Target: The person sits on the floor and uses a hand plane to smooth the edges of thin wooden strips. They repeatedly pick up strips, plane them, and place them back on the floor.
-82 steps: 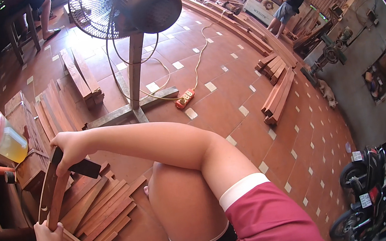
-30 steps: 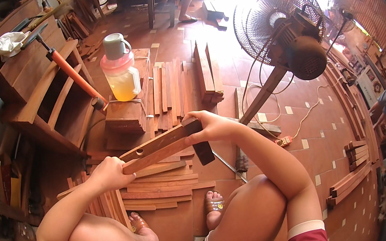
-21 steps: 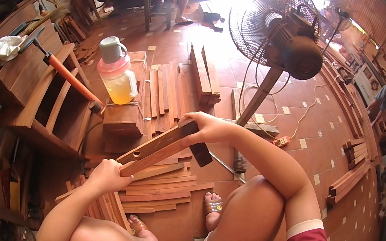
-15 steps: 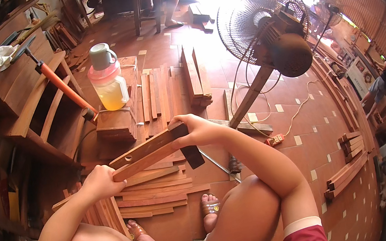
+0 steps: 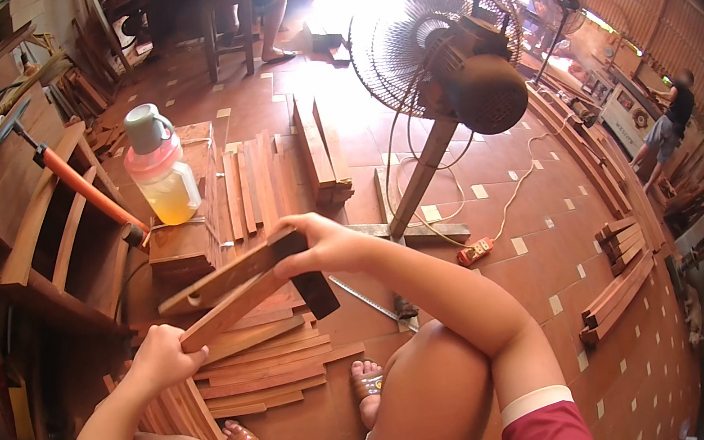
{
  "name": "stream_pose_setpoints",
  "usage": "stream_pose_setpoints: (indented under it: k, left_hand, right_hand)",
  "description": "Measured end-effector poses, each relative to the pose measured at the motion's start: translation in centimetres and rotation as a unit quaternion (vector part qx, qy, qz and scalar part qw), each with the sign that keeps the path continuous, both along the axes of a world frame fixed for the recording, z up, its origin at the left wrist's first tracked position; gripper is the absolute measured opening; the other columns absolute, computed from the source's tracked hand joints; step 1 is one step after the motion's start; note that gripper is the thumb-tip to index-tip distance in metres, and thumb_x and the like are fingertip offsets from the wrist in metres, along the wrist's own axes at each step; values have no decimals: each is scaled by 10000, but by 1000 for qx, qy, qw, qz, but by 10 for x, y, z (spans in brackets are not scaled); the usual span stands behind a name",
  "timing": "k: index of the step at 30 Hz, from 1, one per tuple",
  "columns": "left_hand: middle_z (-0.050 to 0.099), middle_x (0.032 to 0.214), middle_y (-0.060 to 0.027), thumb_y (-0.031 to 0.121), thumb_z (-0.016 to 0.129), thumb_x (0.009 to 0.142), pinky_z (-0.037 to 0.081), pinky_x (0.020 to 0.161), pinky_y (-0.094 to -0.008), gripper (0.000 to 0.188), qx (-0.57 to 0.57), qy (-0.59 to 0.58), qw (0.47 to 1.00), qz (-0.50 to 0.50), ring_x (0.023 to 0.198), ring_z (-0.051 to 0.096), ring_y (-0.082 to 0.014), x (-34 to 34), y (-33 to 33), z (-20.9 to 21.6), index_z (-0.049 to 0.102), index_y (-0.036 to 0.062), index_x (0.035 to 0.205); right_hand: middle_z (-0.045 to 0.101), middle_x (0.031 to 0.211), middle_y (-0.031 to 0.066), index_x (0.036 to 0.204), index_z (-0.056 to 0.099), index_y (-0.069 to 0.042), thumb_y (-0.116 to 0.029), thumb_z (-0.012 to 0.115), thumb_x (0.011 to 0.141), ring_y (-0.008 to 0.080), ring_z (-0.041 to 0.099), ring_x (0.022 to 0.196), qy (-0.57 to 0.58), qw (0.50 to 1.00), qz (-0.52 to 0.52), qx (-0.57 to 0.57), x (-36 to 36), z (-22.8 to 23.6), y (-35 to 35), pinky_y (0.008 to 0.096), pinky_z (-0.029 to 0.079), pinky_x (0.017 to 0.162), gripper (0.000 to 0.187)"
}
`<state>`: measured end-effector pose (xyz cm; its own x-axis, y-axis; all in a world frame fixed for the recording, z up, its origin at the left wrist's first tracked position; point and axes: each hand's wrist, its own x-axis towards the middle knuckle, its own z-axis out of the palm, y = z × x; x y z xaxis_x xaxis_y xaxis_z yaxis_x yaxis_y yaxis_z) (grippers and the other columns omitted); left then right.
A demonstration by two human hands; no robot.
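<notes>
Closed around the near end of a reddish-brown wooden strip is my left hand. My right hand grips the strip's far end together with what looks like a wooden try square. The square's long arm has a small round hole near its left tip and lies beside the strip, slightly apart from it at the left. A dark crosspiece of the square sticks out below my right hand. Under both hands, several cut wooden strips lie stacked on the floor between my feet.
A lidded jug of yellow liquid stands on a wood stack at left, beside an orange-barrelled hand pump. A large fan stands ahead, its cord running to a red socket block. At right, a person stands among machines.
The left tip of the square has swung away from the strip and my left hand, widening the gap between them. My left hand keeps hold of the strip. The whole view has shifted slightly.
</notes>
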<state>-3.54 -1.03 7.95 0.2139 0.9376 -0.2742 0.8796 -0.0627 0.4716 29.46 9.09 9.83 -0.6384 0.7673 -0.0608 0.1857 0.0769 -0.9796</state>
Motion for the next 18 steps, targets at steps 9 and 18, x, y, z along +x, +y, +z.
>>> stream_pose_setpoints:
  k: [9, 18]
  left_hand:
    - [566, 564, -160, 198, 725, 814, 469, 555, -372, 294, 97, -142, 984, 42, 506, 509, -154, 8, 3, 14, 619, -56, 711]
    - [673, 680, -186, 212, 762, 752, 560, 623, -468, 225, 298, 47, 953, 34, 661, 681, -390, -4, 2, 16, 610, 53, 702]
  right_hand:
    - [666, 1033, 59, 1208, 540, -32, -67, 784, 865, 159, 688, 962, 291, 945, -114, -93, 1, 21, -13, 301, 569, 843, 422]
    - [662, 1013, 63, 1214, 531, -31, -108, 767, 899, 162, 694, 936, 280, 946, -102, -126, 6, 26, -15, 311, 587, 797, 401]
